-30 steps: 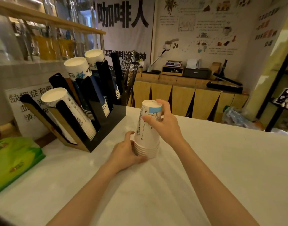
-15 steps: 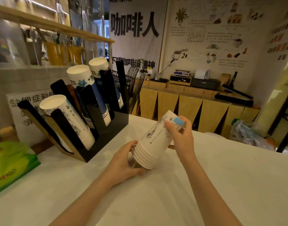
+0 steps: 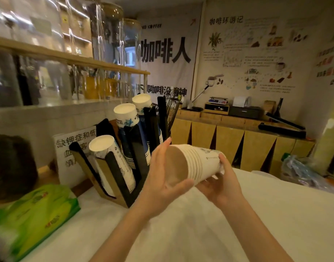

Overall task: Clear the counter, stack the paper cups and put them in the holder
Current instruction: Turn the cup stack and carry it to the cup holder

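A stack of several white paper cups (image 3: 196,165) lies on its side in the air above the white counter (image 3: 238,224), its open mouth facing left toward me. My left hand (image 3: 160,182) cups the mouth end, thumb under the rim. My right hand (image 3: 222,180) holds the base end from below and behind. Just left of the stack stands the black slanted cup holder (image 3: 132,167), with three rows of cups in it: a white row (image 3: 109,159) in front and two blue-printed rows (image 3: 128,125) behind.
A green tissue pack (image 3: 31,214) lies at the counter's left front. A printed sign (image 3: 71,154) leans behind the holder, under a wooden shelf (image 3: 67,59) with glass jars. A plastic bag (image 3: 302,173) sits beyond the counter's far right edge.
The cup stack stood upside down on the counter, then tilted, and is now lifted off it and turned sideways, mouth toward the holder. Both hands rose with it.
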The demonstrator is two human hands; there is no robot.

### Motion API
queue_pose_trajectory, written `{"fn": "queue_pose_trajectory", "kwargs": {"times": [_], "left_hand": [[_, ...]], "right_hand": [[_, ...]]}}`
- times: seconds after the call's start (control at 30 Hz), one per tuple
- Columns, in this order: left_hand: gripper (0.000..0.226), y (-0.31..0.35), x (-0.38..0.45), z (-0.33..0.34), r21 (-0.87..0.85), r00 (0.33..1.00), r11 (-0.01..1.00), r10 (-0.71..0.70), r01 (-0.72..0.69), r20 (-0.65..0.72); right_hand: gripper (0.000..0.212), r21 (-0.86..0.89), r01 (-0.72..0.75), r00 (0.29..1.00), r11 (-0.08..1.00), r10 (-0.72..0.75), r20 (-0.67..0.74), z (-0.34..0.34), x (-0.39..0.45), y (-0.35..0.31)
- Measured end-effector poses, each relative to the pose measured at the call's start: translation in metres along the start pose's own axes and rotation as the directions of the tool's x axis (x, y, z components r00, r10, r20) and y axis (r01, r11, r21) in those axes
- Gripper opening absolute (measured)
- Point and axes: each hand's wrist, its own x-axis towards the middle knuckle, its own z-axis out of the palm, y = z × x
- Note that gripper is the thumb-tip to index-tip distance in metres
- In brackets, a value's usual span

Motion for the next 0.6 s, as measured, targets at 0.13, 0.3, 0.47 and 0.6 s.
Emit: {"fn": "queue_pose_trajectory", "kwargs": {"times": [0.13, 0.3, 0.47, 0.6], "left_hand": [[0.087, 0.022, 0.016, -0.057, 0.143, 0.987, 0.981, 0.143, -0.132, -0.068], [0.092, 0.024, 0.031, -0.129, 0.295, 0.977, 0.943, 0.188, -0.151, -0.102], [0.090, 0.009, 0.038, -0.168, 0.344, 0.992, 0.935, 0.114, -0.091, -0.048], [0.095, -0.008, 0.038, -0.178, 0.364, 0.995, 0.927, 0.103, -0.093, -0.007]], "right_hand": [[0.050, 0.082, 0.095, 0.991, 0.992, -0.102, 0.087, 0.055, -0.015, 0.007], [0.048, 0.073, 0.280, 0.947, 0.957, -0.287, 0.142, 0.113, -0.016, 0.022], [0.047, -0.081, 0.562, 0.824, 0.823, -0.548, 0.146, 0.146, -0.023, 0.037], [0.057, -0.228, 0.735, 0.677, 0.638, -0.681, 0.279, 0.168, -0.031, 0.044]]}}
